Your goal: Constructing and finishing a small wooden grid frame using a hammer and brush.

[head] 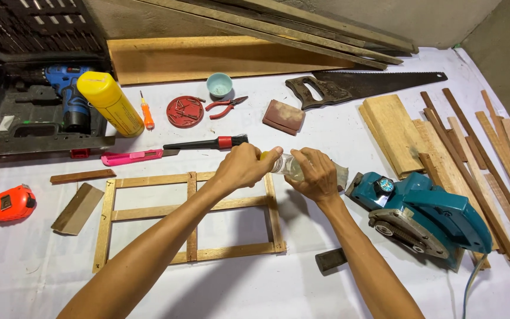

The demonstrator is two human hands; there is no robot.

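head view: both hands meet over the far right corner of the pale slatted wooden frame (190,215), which lies flat on the white-covered counter (255,289). the right hand (317,174) wraps the body of a small clear plastic bottle (293,167), laid almost level, its grip closed round it to keep it steady. the left hand (244,165) pinches the yellowish cap end (265,156), fingers closed on it as if for twisting.

the bottle sits just above the frame's corner, so anything from it would land on the wood there. just right of the hands rests a teal electric planer (426,215), set aside near a spread of thin wooden slats (479,153). farther off lie a black-handled hand saw (361,85), a yellow cylindrical can (110,103) and an orange tape measure (12,202) at the left.
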